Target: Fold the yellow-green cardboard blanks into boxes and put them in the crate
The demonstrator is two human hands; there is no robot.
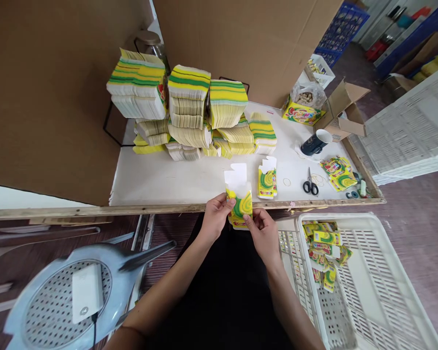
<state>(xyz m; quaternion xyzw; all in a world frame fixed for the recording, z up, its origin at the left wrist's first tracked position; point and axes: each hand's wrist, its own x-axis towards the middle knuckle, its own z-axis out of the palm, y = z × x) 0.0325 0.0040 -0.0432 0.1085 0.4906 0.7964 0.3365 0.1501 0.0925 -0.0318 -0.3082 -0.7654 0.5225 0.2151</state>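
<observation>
Both my hands hold one small yellow and green carton (241,206) just in front of the table's front edge, its white top flaps standing open. My left hand (216,218) pinches the carton's left side with closed fingers. On the carton's lower right, my right hand (263,233) grips it with the thumb on its face. A second small carton (267,181) with open flaps stands on the white table (160,177) just beyond. Tall stacks of flat yellow and green carton blanks (190,109) fill the back of the table.
A white slatted crate (368,287) at lower right holds several folded cartons. Scissors (309,184), a dark mug (315,142), loose cartons (337,172) and rubber bands lie on the table's right part. Cardboard walls stand behind. A grey stool (69,291) with a white device sits lower left.
</observation>
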